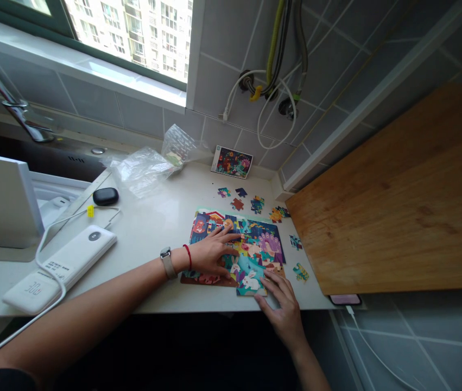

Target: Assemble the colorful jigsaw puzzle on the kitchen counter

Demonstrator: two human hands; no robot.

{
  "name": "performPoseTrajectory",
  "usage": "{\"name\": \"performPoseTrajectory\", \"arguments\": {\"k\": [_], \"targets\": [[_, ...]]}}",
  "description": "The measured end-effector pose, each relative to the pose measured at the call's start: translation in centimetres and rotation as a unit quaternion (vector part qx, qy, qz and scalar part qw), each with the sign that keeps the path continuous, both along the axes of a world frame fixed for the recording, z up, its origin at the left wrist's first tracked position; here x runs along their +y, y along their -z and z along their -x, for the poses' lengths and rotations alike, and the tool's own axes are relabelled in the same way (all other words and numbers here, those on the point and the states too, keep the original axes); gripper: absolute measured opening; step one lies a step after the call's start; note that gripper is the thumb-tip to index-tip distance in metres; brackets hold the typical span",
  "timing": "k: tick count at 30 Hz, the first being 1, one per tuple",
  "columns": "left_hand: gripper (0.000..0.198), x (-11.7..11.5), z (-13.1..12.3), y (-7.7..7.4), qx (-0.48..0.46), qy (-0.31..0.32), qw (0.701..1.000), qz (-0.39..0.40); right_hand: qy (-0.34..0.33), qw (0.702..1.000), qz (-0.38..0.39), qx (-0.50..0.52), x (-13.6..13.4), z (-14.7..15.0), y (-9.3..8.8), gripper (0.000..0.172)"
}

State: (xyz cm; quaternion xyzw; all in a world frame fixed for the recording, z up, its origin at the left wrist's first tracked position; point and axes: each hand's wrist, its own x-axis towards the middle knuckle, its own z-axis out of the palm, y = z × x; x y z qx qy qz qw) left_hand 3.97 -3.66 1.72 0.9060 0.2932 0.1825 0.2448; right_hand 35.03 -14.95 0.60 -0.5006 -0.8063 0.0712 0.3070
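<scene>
A colourful jigsaw puzzle (255,239) lies partly assembled on the white counter (153,228). My left hand (213,251) rests flat on its left half with fingers spread, the index finger reaching toward the upper middle. My right hand (282,304) lies at the puzzle's lower right corner, fingertips pressing on the bottom edge near a white rabbit picture. Loose puzzle pieces (255,203) sit beyond the puzzle, and two more pieces (301,271) lie to its right. A reference picture card (232,162) leans against the tiled wall.
A white power bank (62,266) with a cable lies at left, next to a black earbud case (106,196) and a white box (2,198). Crumpled plastic bags (149,165) sit at the back. A wooden board (402,201) borders the right; a phone (345,299) peeks under it.
</scene>
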Motion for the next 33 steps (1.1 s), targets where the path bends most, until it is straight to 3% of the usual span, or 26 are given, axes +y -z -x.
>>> {"name": "performPoseTrajectory", "arguments": {"k": [17, 23, 33], "targets": [[0.064, -0.1, 0.2, 0.0, -0.002, -0.002, 1.0, -0.015, 0.005, 1.0, 0.027, -0.009, 0.4, -0.2, 0.2, 0.037], [0.066, -0.1, 0.4, 0.0, 0.019, -0.007, 1.0, -0.022, 0.004, 0.999, 0.044, -0.019, 0.6, -0.1, -0.6, 0.038], [0.076, 0.1, 0.5, 0.1, -0.001, -0.018, 1.0, -0.023, -0.105, 0.984, 0.019, -0.142, 2.8, -0.6, -3.4, 0.037]]}}
